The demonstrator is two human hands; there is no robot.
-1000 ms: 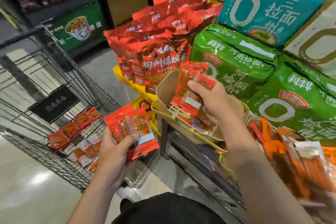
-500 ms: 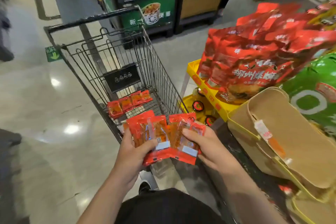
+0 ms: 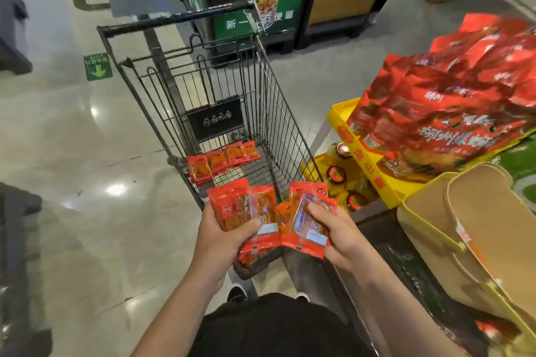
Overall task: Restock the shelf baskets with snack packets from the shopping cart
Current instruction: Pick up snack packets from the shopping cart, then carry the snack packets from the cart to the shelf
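Snack packets (image 3: 243,209), red with clear windows, are held in a fanned bunch over the near end of the shopping cart (image 3: 208,90). The left-hand part of the bunch is gripped by the left hand (image 3: 220,238), its thumb pressed across the front of the packets and its fingers curled behind them. The right-hand part (image 3: 304,223) is pinched by the right hand (image 3: 336,235), thumb on top and fingers underneath, so that the two bunches overlap in the middle. More packets are seen below the bunch, at the cart's near edge. A further row of packets (image 3: 223,159) is laid flat on the wire floor of the cart, towards its far end, below a dark sign fixed to the cart's end wall. To the right of the cart, a yellow tray (image 3: 374,180) is stacked with large red bags (image 3: 446,101), and round-lidded jars (image 3: 336,175) are seen on a lower level just beside the cart. Nearer the person, at the right edge, tan shelf baskets with yellow rims (image 3: 464,229) are stood side by side; what they hold cannot be made out. The polished floor (image 3: 72,153) is marked by a green arrow sticker (image 3: 98,66) to the left of the cart.
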